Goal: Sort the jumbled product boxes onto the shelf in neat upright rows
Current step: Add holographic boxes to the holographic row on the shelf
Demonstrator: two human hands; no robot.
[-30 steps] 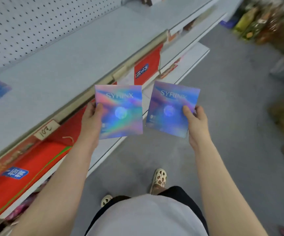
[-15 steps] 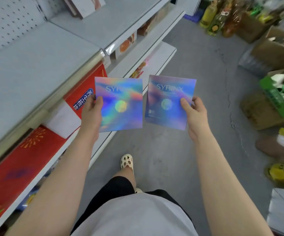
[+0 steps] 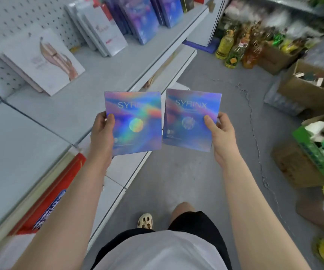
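Note:
Two flat holographic "SYRINX" boxes are held side by side above the aisle floor. My left hand grips the left box by its left edge, thumb on the front. My right hand grips the right box by its right edge, thumb on the front. The grey shelf runs along the left. On it lean white boxes with a hand picture, white boxes with red marks and blue-purple boxes in rows toward the back.
A pegboard wall backs the shelf. Red packages fill the lower shelf. Oil bottles, cardboard cartons and a green carton crowd the right side of the grey floor. My foot is below.
The view has swung along the shelf toward its far end, bringing the rows of leaning boxes into sight. Both hands still hold their boxes side by side, now slightly closer together.

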